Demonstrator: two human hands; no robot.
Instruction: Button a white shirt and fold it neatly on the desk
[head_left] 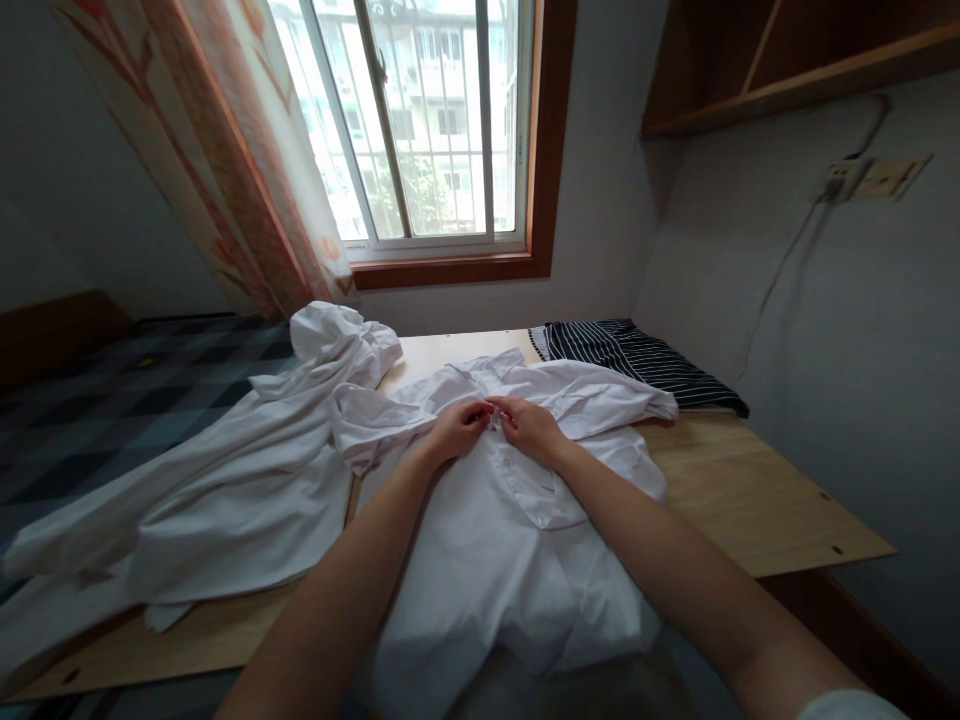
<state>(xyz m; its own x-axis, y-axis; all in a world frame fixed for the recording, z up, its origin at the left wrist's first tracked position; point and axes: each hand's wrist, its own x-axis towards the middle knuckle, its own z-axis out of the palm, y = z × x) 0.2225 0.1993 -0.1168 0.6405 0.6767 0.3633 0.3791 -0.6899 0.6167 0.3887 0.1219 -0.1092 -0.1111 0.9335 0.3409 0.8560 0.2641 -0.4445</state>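
A white button-up shirt (480, 540) lies spread on the wooden board, its collar towards the window and its lower part hanging over the near edge. At the upper front placket, my left hand (461, 428) pinches the fabric from the left side. Close against it, my right hand (529, 428) grips the opposite side of the placket, fingertips nearly touching those of the left. Whether a button sits between the fingers is too small to tell. Below the right hand, the placket's loose edge folds open to the right.
A second white garment (247, 500) lies crumpled on the left, partly over the checked bed (67, 400). Dark striped cloth (637, 358) rests at the board's (750, 490) far right. Behind are a window (435, 130) and curtain (217, 150); a cord (776, 280) hangs on the right wall.
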